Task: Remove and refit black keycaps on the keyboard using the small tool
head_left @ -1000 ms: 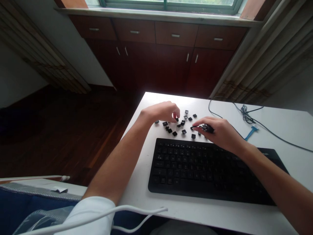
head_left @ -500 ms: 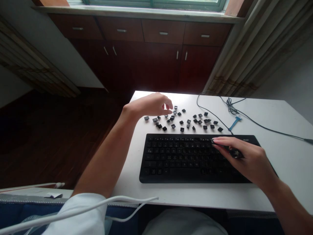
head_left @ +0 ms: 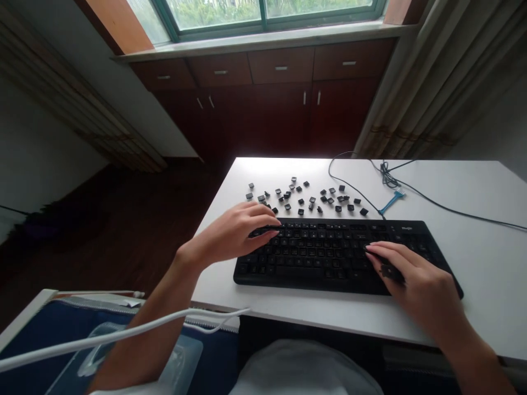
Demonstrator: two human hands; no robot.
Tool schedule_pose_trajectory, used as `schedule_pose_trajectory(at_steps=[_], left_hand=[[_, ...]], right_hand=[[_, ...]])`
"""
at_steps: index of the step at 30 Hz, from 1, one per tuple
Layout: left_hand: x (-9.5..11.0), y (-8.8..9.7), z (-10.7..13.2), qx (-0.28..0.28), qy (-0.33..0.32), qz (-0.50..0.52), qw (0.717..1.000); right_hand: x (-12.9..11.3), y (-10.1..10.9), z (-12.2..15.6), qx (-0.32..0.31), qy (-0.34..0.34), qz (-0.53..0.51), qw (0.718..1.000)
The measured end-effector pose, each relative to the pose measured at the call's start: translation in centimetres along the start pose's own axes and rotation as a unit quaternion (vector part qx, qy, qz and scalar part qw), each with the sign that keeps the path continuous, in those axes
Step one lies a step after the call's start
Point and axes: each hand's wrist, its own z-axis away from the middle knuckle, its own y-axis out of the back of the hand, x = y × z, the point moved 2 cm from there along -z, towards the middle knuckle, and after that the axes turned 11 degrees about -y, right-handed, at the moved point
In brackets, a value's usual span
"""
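Note:
A black keyboard (head_left: 325,255) lies on the white table (head_left: 477,258). Behind it several loose black keycaps (head_left: 304,196) are scattered. My left hand (head_left: 230,236) reaches over the keyboard's upper left corner, fingers and thumb drawn close in a pinch; what is between them is hidden. My right hand (head_left: 415,280) rests on the keyboard's right part, fingers curled, with a small black keycap (head_left: 390,271) held under the thumb.
A dark cable (head_left: 415,191) runs across the table's back right, with a blue plastic tool (head_left: 391,201) beside it. A white cord (head_left: 123,334) crosses my lap at the lower left. Brown cabinets (head_left: 280,99) stand under the window beyond the table.
My left hand has left the loose keycaps and come down onto the keyboard's left end. My right hand moved from the keycaps to the keyboard's right side, still holding a dark piece.

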Motion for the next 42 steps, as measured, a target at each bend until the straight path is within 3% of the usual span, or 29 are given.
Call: schedule_pose_trajectory(at_steps=[4,8,11,14,19,24,29,32,36,42], left_hand=[[2.5,-2.6,5.1,0.122,0.076,-0.027,0.989],[5.7,-4.7,6.8,0.203,0.111,0.059,0.971],[7.6,-5.9,6.1,0.177,0.085,0.186,0.963],[8.6,-6.4,5.0,0.136,0.043,0.250,0.958],[9.0,-6.5,4.5,0.152,-0.026,0.230,0.961],[8.4,-6.6,5.1,0.178,-0.038,0.158,0.970],[7.2,-6.8,6.4,0.247,0.088,0.055,0.963],[7.0,-7.4,6.9,0.261,0.150,0.008,0.954],[7.1,-8.3,6.7,0.243,0.151,-0.018,0.958],[7.2,-8.4,6.5,0.230,0.160,-0.030,0.959]], right_hand=[[-0.4,0.2,-0.1,0.012,0.025,-0.014,1.000],[-2.6,1.0,0.2,0.014,0.063,-0.083,0.994],[-5.7,0.9,1.0,-0.040,0.113,-0.169,0.978],[-9.0,0.3,1.6,-0.079,0.151,-0.232,0.958],[-12.4,-0.7,2.0,-0.088,0.141,-0.277,0.947],[-12.8,-0.9,2.0,-0.128,0.106,-0.270,0.949],[-10.8,-0.5,1.9,-0.069,0.064,-0.133,0.987],[-10.2,-1.0,1.8,-0.085,0.044,-0.037,0.995],[-11.0,-1.9,1.3,-0.130,0.044,-0.001,0.990],[-11.9,-2.7,0.6,-0.148,0.030,0.021,0.988]])
